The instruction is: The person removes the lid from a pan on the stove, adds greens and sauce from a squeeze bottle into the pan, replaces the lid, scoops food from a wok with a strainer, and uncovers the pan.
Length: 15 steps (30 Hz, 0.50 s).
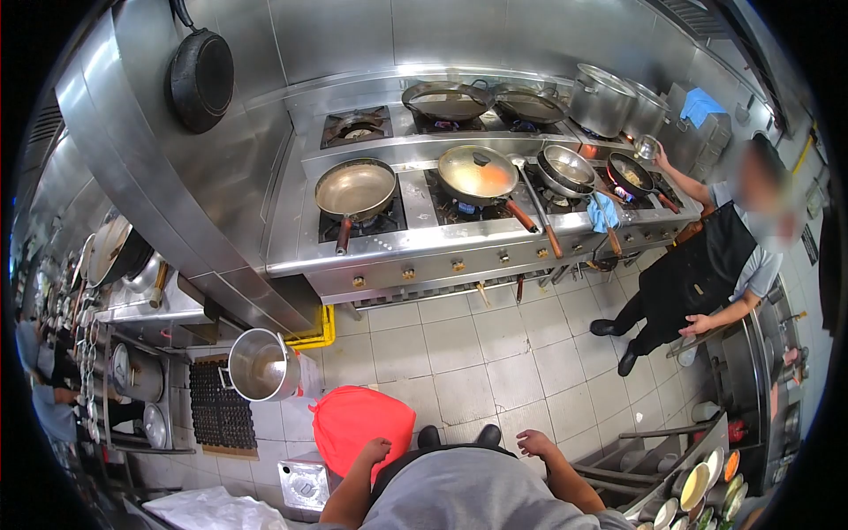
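My left hand [377, 450] hangs at my side over a bright red cover or bag [358, 420] on the floor. Its fingers are loosely curled with nothing visible in them, and I cannot tell whether it touches the red material. On my other side, my right hand [533, 443] is held above the tiles with fingers partly apart, holding nothing. Ahead on the stove [424, 256] are a wide frying pan [356, 188], a pan under a glass lid [478, 175] with orange food showing through, stacked pans [566, 170] and a small black pan [629, 174] with food.
A co-worker in a black apron [693, 265] stands at the stove's right end, one hand holding a small metal pot [647, 147]. A tall steel pot [263, 365] stands left on the floor by a black mat [221, 402]. Containers [698, 486] sit at lower right.
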{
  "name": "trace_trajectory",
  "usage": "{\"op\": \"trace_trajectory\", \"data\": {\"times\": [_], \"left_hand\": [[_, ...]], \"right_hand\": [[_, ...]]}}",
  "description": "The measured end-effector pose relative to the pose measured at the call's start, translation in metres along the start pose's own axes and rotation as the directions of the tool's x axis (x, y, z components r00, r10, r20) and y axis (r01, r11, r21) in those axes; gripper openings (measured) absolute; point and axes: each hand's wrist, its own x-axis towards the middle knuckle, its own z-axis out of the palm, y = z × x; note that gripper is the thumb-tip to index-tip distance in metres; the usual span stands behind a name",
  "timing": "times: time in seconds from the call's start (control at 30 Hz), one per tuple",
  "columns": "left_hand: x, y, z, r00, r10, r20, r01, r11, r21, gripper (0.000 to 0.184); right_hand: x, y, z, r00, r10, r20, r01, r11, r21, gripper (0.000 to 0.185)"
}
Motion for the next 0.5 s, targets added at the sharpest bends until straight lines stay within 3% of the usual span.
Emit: {"op": "trace_trajectory", "data": {"times": [0.5], "left_hand": [[0.0000,0.0016,-0.0020,1.000,0.014,-0.014,-0.014,1.000,0.008,0.029]], "right_hand": [[0.0010,-0.0071,-0.0051,1.000,-0.010,0.001,0.010,1.000,-0.005,0.038]]}}
